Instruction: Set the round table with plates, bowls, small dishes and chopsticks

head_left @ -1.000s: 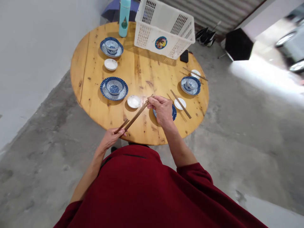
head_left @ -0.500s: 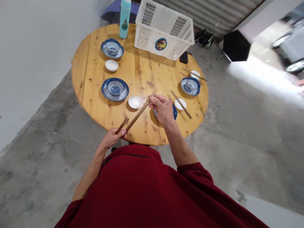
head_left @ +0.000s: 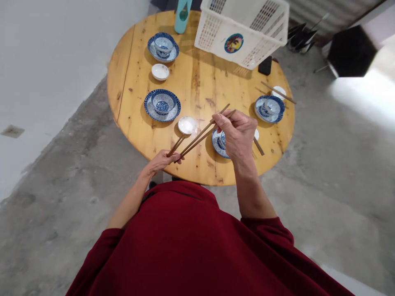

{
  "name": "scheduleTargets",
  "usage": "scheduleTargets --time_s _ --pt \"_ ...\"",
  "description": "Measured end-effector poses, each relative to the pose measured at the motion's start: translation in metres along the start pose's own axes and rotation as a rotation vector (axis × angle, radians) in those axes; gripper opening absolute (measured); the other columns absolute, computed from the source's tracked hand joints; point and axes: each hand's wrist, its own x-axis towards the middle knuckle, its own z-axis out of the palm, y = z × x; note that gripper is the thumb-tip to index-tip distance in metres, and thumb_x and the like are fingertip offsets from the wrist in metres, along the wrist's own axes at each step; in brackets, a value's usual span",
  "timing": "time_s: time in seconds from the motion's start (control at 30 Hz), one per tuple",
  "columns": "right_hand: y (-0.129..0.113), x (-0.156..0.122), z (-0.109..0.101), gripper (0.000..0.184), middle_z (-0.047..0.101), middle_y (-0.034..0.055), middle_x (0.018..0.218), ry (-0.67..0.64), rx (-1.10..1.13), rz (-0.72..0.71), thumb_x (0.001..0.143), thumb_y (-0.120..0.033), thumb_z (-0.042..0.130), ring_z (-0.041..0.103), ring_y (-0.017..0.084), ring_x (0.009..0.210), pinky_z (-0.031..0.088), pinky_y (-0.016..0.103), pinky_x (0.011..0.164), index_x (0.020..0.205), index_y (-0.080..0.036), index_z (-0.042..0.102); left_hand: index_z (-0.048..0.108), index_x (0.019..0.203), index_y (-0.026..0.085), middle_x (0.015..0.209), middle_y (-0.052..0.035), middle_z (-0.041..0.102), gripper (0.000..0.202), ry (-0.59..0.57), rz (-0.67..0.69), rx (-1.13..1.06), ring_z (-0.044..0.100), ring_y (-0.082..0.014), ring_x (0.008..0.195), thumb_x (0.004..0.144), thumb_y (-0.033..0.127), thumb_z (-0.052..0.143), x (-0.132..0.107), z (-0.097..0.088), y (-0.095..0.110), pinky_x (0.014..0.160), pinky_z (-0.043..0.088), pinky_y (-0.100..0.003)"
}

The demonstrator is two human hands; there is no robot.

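My left hand (head_left: pixel 159 161), at the table's near edge, is closed on a short-looking bundle of wooden chopsticks (head_left: pixel 176 146). A longer-looking pair of chopsticks (head_left: pixel 199 139) slants up to my right hand (head_left: pixel 239 135), which pinches its upper part. The pair's lower ends meet my left fingers. Just beyond the left-hand chopsticks sits a small white dish (head_left: pixel 187 125). Under my right hand, a blue-patterned plate (head_left: pixel 216 147) with a bowl is partly hidden. Another chopstick pair (head_left: pixel 258 146) and a white dish (head_left: pixel 256 135) show only partly behind that hand.
The round wooden table (head_left: pixel 197 82) also bears blue bowls on plates (head_left: pixel 148 107) at left and right, and a white dish (head_left: pixel 160 72). Chopsticks (head_left: pixel 277 91) lie across a dish at right. A white plastic basket (head_left: pixel 212 37), turquoise bottle (head_left: pixel 182 18) and black phone (head_left: pixel 265 65) stand farther back.
My view has shifted, so the table sits further right and higher. The right-hand chopsticks have spread slightly apart at their upper ends. Both hands still hold chopsticks.
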Motion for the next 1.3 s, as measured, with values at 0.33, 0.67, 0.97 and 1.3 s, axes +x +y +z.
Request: scheduleTargets --time_s 0.33,0.67,0.97,1.3 --pt "0.007 -0.010 -0.012 0.032 0.061 -0.0011 0.066 0.081 -0.153 -0.031 0.091 -0.052 0.073 0.060 0.015 0.061 0.054 0.032 0.059 0.076 -0.025 0.066 0.078 0.122 0.013 0.117 -0.0140 0.079 0.065 0.095 0.030 -0.034 0.069 -0.0266 0.105 0.091 0.067 0.059 0.034 0.009 -0.004 0.090 0.051 -0.035" --pt "-0.004 -0.025 -0.026 0.032 0.063 -0.0011 0.062 0.193 -0.237 -0.096 0.095 -0.052 0.071 0.065 0.017 0.054 0.054 0.034 0.054 0.077 -0.026 0.063 0.071 0.132 0.017 0.126 -0.0134 0.074 0.065 0.199 0.159 -0.147 0.056 -0.0100 0.067 0.100 0.069 0.048 0.052 -0.013 0.018 0.057 0.041 -0.025" --pt "0.021 -0.033 -0.024 0.035 0.061 -0.0032 0.058 0.113 -0.228 0.007 0.093 -0.057 0.071 0.063 0.016 0.051 0.056 0.033 0.056 0.078 -0.026 0.064 0.074 0.125 0.017 0.114 -0.0116 0.076 0.062 0.190 0.371 -0.039 0.068 -0.0203 0.100 0.098 0.069 0.055 0.054 -0.005 0.027 0.091 0.050 -0.035" --pt "0.031 -0.031 -0.024 0.030 0.061 -0.0043 0.057 0.102 -0.186 0.073 0.091 -0.049 0.073 0.061 0.014 0.048 0.052 0.028 0.051 0.078 -0.024 0.065 0.072 0.128 0.017 0.124 -0.0160 0.075 0.064 0.162 0.315 0.026 0.070 -0.0255 0.114 0.097 0.070 0.053 0.042 0.012 0.011 0.099 0.051 -0.039"
